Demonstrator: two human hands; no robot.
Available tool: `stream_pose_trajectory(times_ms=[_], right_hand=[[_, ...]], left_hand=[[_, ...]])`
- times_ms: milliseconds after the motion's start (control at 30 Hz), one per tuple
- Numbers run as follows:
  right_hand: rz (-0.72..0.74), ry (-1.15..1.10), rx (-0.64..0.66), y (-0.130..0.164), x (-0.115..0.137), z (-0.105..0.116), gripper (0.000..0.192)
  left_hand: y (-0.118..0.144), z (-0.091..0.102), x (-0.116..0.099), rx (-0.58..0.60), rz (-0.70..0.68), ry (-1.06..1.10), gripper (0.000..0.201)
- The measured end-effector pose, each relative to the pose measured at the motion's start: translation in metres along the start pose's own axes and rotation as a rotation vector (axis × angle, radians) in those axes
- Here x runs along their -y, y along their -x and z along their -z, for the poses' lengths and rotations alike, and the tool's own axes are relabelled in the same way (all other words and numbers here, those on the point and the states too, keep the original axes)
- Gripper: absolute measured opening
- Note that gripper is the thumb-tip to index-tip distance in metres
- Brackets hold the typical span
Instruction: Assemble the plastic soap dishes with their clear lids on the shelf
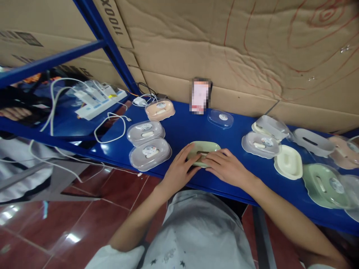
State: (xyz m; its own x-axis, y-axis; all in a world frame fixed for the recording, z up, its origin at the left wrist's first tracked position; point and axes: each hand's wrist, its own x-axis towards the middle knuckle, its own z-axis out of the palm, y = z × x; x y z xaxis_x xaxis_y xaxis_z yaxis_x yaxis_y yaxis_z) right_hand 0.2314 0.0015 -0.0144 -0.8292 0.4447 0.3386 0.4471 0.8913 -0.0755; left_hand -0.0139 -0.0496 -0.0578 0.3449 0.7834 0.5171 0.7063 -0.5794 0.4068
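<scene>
Head view puts the pale green oval plastic soap dish [203, 151] right between your hands, on the near part of the glossy blue shelf board [185, 129], just ahead of your body. Its long axis runs left to right across your view, so each hand meets one end of it. Your left hand [179, 170] lies flat with its fingers spread loosely, the fingertips resting on the left end of the dish; it grips nothing. Your right hand [227, 166] comes in from the right, fingers extended and laid over the dish's right and near edge, touching rather than clasping. Both hands are about equally close, wrists angled inward toward each other.

To the left of the dish, well apart, sit two grey dishes under clear lids [148, 147], and behind them a peach dish with a clear lid [160, 109]. Beyond the green dish a loose clear lid [220, 118] lies near the cardboard wall [238, 56]. To the right lie a cream dish base [288, 162] and more lidded dishes [327, 183], the far ones overlapping. A white power strip [97, 99] with cables sits at far left.
</scene>
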Motion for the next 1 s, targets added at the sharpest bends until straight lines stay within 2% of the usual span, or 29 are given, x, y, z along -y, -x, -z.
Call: stream_pose_trajectory(times_ms=[133, 200, 333, 400, 467, 567, 633, 733, 833, 1000], right_hand=[[-0.026, -0.132, -0.092, 0.002, -0.011, -0.001, 0.024], [-0.038, -0.150, -0.063, 0.003, -0.011, -0.002, 0.025], [0.013, -0.039, 0.048, 0.007, -0.007, -0.007, 0.028], [0.021, -0.081, 0.034, 0.007, -0.014, -0.008, 0.032], [-0.078, -0.133, -0.033, 0.001, -0.029, -0.008, 0.037], [-0.412, -0.043, -0.117, -0.016, -0.062, -0.012, 0.049], [-0.599, 0.058, -0.076, -0.026, -0.081, -0.016, 0.057], [-0.719, 0.156, -0.028, -0.028, -0.095, -0.021, 0.066], [-0.714, 0.118, -0.069, -0.013, -0.092, -0.018, 0.068], [-0.581, -0.170, -0.169, 0.006, -0.068, 0.004, 0.054]], left_hand=[[-0.001, 0.001, -0.001, 0.019, 0.029, -0.004, 0.046], [-0.001, 0.002, -0.002, 0.036, 0.044, -0.001, 0.046], [0.000, 0.002, -0.002, 0.041, 0.040, 0.008, 0.039], [0.001, 0.002, -0.002, 0.042, 0.042, 0.014, 0.038], [0.001, 0.003, -0.003, 0.044, 0.049, 0.020, 0.038], [0.001, 0.004, -0.004, 0.053, 0.052, 0.026, 0.038], [0.000, 0.005, -0.004, 0.052, 0.054, 0.041, 0.039], [0.001, 0.007, -0.004, 0.028, 0.063, 0.082, 0.039], [0.002, 0.007, -0.004, -0.010, 0.078, 0.116, 0.039], [0.002, 0.005, -0.003, -0.031, 0.102, 0.131, 0.044]])
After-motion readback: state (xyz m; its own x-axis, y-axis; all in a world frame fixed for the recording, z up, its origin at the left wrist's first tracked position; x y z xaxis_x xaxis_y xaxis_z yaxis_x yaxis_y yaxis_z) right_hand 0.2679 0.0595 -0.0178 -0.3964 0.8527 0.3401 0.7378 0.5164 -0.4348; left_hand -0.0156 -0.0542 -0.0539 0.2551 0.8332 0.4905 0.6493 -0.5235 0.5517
